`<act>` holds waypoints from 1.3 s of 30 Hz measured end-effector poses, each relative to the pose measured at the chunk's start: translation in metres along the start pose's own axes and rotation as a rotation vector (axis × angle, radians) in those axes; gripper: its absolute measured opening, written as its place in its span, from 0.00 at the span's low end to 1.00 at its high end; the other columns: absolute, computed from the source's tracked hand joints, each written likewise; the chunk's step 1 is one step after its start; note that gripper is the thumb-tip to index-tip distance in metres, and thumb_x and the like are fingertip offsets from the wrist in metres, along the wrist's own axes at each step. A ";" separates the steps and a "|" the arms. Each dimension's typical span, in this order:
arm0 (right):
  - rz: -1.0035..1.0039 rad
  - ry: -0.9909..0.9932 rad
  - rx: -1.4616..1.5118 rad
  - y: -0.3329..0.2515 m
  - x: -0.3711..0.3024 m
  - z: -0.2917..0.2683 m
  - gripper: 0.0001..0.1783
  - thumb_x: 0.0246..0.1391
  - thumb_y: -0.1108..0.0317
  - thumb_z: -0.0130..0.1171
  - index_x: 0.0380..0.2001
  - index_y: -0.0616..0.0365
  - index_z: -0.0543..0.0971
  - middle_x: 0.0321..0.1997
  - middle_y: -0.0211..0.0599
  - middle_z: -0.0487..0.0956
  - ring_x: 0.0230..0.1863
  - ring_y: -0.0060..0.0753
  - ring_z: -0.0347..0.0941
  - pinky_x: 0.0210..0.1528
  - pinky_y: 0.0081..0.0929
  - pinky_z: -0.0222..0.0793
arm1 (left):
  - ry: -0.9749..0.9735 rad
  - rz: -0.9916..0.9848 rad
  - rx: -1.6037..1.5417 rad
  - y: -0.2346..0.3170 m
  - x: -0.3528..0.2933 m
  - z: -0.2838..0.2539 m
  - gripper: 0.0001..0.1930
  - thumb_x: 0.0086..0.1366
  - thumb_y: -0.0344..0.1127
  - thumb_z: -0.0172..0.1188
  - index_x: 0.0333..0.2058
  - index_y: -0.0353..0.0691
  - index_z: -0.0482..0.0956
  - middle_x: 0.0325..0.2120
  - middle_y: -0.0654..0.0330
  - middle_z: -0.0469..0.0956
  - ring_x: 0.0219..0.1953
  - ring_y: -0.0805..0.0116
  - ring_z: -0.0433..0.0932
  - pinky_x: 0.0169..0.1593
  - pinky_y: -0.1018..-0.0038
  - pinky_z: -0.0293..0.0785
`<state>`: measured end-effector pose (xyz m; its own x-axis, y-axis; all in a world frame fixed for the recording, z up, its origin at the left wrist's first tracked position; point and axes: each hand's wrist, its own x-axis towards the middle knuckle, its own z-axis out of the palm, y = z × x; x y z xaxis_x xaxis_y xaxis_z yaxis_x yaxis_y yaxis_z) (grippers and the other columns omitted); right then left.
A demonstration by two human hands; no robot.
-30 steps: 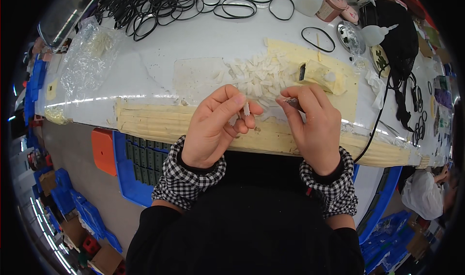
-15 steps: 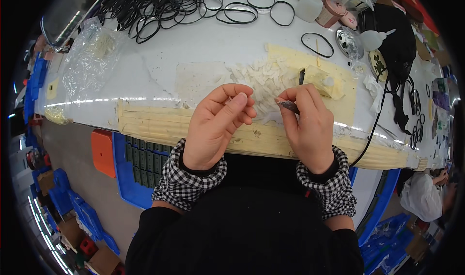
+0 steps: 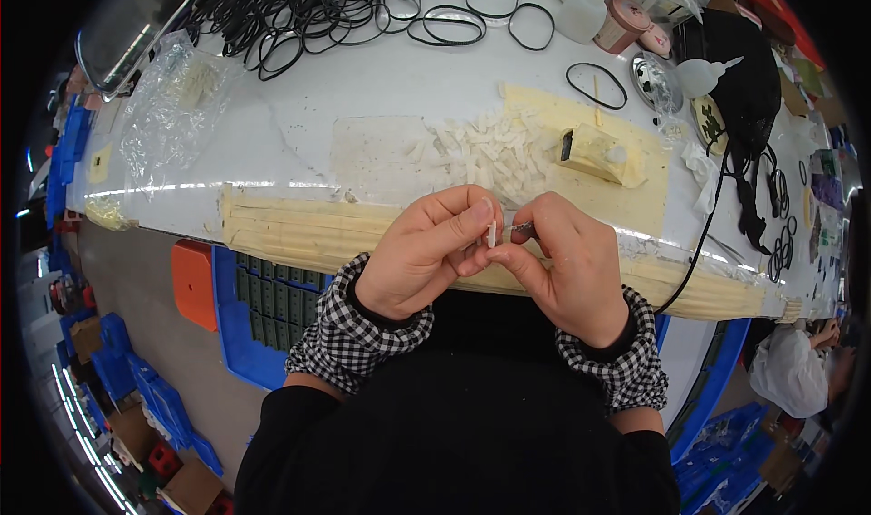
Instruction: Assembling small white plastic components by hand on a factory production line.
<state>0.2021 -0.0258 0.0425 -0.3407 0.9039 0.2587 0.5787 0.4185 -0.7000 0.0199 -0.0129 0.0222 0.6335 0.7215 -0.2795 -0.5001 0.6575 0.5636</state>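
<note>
Above the taped table edge, my hands meet with their fingertips almost touching. My left hand (image 3: 435,247) is closed, thumb against fingers, on a small white strip (image 3: 493,235). My right hand (image 3: 567,256) is also closed, pinching a thin dark blade-like tool (image 3: 522,231) whose tip points at the strip. Most of the tool is hidden by my fingers. Just beyond my hands lies a loose pile of small whitish strips (image 3: 494,152). To its right, a block wrapped in yellow tape (image 3: 594,155) rests on a yellow-taped patch (image 3: 649,197) of the table.
Black rubber rings (image 3: 299,11) heap at the back. Clear plastic bags (image 3: 172,107) lie on the left. At the right are a black bag (image 3: 753,98), a pink container (image 3: 622,23) and a round metal tin (image 3: 655,81). A blue crate (image 3: 236,333) stands below the table.
My right hand has moved left and down from beside the taped block, bringing the dark tool to my left hand. My left hand has shifted right and down; the white strip now shows.
</note>
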 end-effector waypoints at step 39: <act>0.026 -0.080 -0.026 0.000 -0.002 -0.003 0.13 0.50 0.58 0.60 0.27 0.56 0.72 0.22 0.33 0.71 0.21 0.35 0.71 0.22 0.28 0.65 | 0.084 0.085 0.124 -0.004 -0.002 -0.002 0.09 0.69 0.37 0.49 0.32 0.39 0.72 0.25 0.67 0.73 0.24 0.84 0.70 0.27 0.88 0.65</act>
<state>0.2052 -0.0275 0.0440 -0.3828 0.9048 0.1865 0.6068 0.3985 -0.6878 0.0196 -0.0162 0.0191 0.5377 0.7923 -0.2882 -0.4699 0.5655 0.6778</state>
